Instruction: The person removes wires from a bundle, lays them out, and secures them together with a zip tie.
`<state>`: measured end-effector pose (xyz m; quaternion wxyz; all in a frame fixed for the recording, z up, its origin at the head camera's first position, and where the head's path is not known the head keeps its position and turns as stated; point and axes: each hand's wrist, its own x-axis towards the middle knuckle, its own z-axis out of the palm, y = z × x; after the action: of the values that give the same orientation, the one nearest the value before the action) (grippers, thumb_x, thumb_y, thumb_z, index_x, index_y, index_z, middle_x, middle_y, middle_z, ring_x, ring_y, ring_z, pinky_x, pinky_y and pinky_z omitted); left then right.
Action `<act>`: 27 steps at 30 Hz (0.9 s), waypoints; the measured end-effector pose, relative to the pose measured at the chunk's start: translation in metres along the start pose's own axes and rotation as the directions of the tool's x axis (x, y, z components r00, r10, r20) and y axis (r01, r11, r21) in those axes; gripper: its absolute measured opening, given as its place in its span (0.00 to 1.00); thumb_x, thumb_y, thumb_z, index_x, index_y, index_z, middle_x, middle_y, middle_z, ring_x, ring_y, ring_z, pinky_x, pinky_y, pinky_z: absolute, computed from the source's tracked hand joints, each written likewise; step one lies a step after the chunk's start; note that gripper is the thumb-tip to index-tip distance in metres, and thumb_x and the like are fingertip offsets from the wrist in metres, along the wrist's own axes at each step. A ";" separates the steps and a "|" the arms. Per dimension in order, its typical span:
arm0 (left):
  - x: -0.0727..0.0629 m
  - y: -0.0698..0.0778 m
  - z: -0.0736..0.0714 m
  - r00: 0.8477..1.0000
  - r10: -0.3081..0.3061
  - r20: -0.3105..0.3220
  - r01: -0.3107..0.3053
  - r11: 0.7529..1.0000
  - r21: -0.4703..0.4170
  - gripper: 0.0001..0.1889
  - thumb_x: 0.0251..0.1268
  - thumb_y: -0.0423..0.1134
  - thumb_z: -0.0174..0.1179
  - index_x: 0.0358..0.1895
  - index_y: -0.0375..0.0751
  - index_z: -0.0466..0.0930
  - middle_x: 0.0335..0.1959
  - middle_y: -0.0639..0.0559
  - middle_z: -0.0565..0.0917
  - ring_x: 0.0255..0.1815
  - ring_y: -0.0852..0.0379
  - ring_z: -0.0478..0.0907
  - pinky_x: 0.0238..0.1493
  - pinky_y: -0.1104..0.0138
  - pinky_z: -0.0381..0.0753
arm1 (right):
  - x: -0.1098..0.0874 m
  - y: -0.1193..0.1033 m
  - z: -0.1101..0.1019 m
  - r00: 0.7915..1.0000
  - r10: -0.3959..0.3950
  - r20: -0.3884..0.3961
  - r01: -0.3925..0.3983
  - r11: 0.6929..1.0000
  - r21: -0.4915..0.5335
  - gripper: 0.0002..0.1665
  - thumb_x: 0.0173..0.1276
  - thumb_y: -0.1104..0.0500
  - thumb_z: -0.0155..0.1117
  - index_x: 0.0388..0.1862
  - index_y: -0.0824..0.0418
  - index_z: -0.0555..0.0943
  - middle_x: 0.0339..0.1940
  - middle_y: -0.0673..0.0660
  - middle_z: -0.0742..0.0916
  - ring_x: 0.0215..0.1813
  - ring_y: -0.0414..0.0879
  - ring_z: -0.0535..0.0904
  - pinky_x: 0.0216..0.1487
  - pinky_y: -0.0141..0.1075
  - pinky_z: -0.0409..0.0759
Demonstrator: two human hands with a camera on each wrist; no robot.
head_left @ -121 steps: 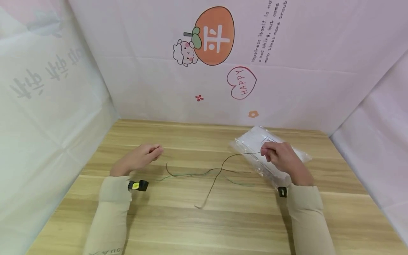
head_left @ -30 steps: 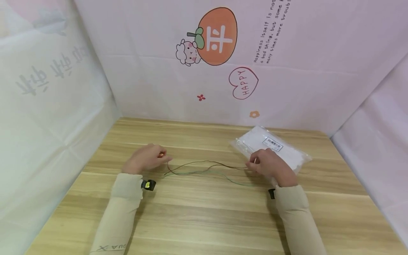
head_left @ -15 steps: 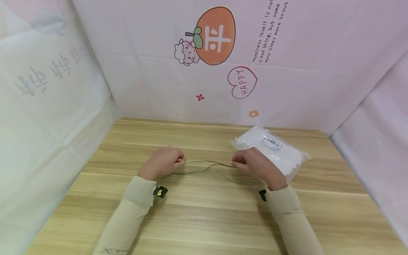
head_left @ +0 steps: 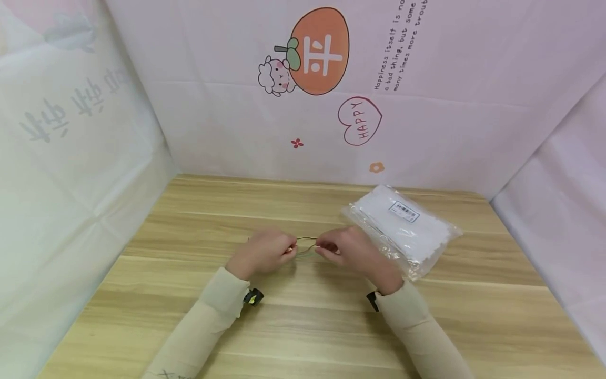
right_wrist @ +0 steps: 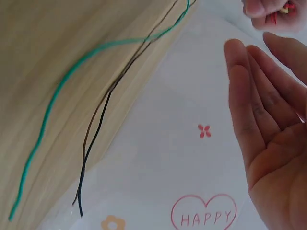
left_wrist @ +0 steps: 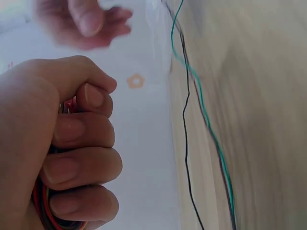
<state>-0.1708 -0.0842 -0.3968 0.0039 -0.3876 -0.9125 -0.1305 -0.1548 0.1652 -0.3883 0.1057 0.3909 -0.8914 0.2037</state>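
Note:
My left hand (head_left: 265,250) is curled round a small coil of wires (left_wrist: 43,203), with red and black strands showing under the fingers in the left wrist view. My right hand (head_left: 352,252) faces it a short way off; in the right wrist view its fingers are nearly straight, thumb apart, and the palm holds nothing. Under both hands run three loose wires along the table: a green wire (right_wrist: 46,112), a black wire (right_wrist: 100,122) and a brown wire (right_wrist: 91,117). They cross near the middle, and the hands hide most of them in the head view.
A clear plastic bag (head_left: 402,226) with white contents and a barcode label lies at the back right, just beyond my right hand. Behind the wooden table (head_left: 303,326) hangs a printed white cloth (head_left: 227,126), with more cloth on both sides.
The right hand has let go of the dark wire it held four seconds ago; that wire now lies with the others. Both hands have since moved inward, toward each other over the wires.

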 end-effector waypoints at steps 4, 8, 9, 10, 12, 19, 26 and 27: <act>0.002 0.008 0.004 0.999 0.048 -0.011 -0.048 0.999 0.016 0.18 0.74 0.36 0.55 0.22 0.51 0.64 0.17 0.62 0.58 0.20 0.66 0.55 0.24 0.73 0.55 | 0.003 -0.009 0.006 0.998 -0.048 -0.043 0.047 0.999 -0.022 0.04 0.70 0.59 0.75 0.40 0.58 0.91 0.34 0.49 0.93 0.34 0.36 0.88 0.38 0.27 0.85; 0.003 0.014 0.008 0.998 0.057 -0.001 -0.057 0.998 -0.021 0.14 0.74 0.35 0.55 0.25 0.48 0.72 0.17 0.62 0.60 0.20 0.67 0.56 0.24 0.74 0.55 | 0.004 -0.017 0.009 0.999 -0.046 -0.027 0.048 0.997 0.060 0.04 0.70 0.62 0.74 0.42 0.60 0.90 0.35 0.50 0.93 0.36 0.37 0.88 0.41 0.27 0.86; 0.003 0.015 0.008 0.999 0.051 0.004 -0.051 0.998 -0.036 0.13 0.74 0.35 0.56 0.26 0.47 0.74 0.17 0.62 0.60 0.20 0.67 0.56 0.24 0.74 0.56 | 0.004 -0.018 0.010 0.999 -0.042 -0.021 0.044 0.996 0.077 0.04 0.70 0.62 0.74 0.42 0.60 0.91 0.36 0.50 0.93 0.37 0.37 0.88 0.41 0.26 0.86; 0.003 0.016 0.008 0.999 0.046 0.006 -0.046 0.998 -0.044 0.12 0.74 0.35 0.56 0.27 0.47 0.75 0.18 0.62 0.61 0.20 0.67 0.56 0.24 0.74 0.56 | 0.004 -0.019 0.011 0.999 -0.038 -0.015 0.039 0.995 0.091 0.04 0.71 0.62 0.74 0.42 0.60 0.91 0.36 0.51 0.93 0.37 0.37 0.88 0.41 0.26 0.85; 0.003 0.017 0.009 0.999 0.040 0.011 -0.039 0.998 -0.053 0.11 0.73 0.34 0.57 0.28 0.47 0.76 0.18 0.62 0.61 0.21 0.67 0.57 0.25 0.74 0.58 | 0.004 -0.020 0.013 0.999 -0.033 -0.007 0.034 0.994 0.105 0.04 0.71 0.63 0.73 0.42 0.60 0.90 0.36 0.51 0.92 0.37 0.36 0.87 0.41 0.25 0.85; 0.002 0.019 0.008 0.998 0.047 0.040 -0.045 0.997 -0.058 0.18 0.85 0.41 0.48 0.27 0.50 0.71 0.19 0.62 0.61 0.21 0.66 0.60 0.28 0.70 0.66 | 0.002 -0.007 0.011 0.996 -0.009 -0.090 0.017 0.996 0.089 0.04 0.61 0.68 0.71 0.31 0.60 0.88 0.26 0.49 0.89 0.28 0.35 0.81 0.32 0.26 0.81; 0.000 0.019 0.006 0.995 0.051 0.087 -0.045 0.997 -0.069 0.15 0.87 0.42 0.46 0.37 0.47 0.78 0.20 0.61 0.62 0.23 0.64 0.62 0.31 0.68 0.69 | -0.001 0.003 0.004 0.997 -0.052 -0.054 0.053 0.998 0.021 0.01 0.67 0.61 0.75 0.35 0.55 0.90 0.31 0.47 0.91 0.32 0.35 0.85 0.36 0.28 0.84; 0.000 0.019 0.007 0.994 0.054 0.098 -0.047 0.996 -0.077 0.15 0.87 0.41 0.46 0.40 0.47 0.80 0.20 0.61 0.63 0.23 0.65 0.62 0.31 0.68 0.69 | 0.000 0.003 0.005 0.996 -0.074 -0.040 0.075 0.997 0.019 0.00 0.68 0.60 0.75 0.36 0.55 0.90 0.33 0.47 0.92 0.34 0.35 0.86 0.38 0.28 0.84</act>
<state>-0.1567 -0.0697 -0.3988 -0.0529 -0.4165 -0.8960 -0.1448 -0.1568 0.1647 -0.3932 0.1266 0.4210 -0.8718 0.2162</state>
